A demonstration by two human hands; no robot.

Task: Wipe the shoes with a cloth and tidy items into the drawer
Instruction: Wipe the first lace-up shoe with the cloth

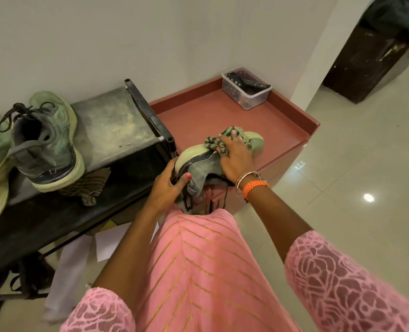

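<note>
Nearest the camera hang two pink lace sleeves (342, 283) and a pink dress with thin gold stripes (198, 271). Beyond them the left hand (168, 185) curls round the heel of a grey and pale-green running shoe (203, 168), its grip clasping that end with the thumb laid against the grey side. The shoe lies tipped on its side at the near edge of a reddish-pink tabletop (222, 111) with a raised rim, its heel jutting past that edge toward the person. The right hand (234, 156), with an orange bracelet and thin bangles at the wrist, presses a green and dark striped cloth (220, 140) onto the shoe's upper, its grip bunching the cloth under curled fingers.

Left of the tabletop and touching its side stands a dusty dark metal rack (110, 125). On its top shelf a second grey and green shoe (45, 144) sits upright near the left end, resting on a crumpled brown striped rag (88, 185). At the far right corner of the tabletop, against the white wall, stands a clear plastic box (246, 89) holding dark small items.
</note>
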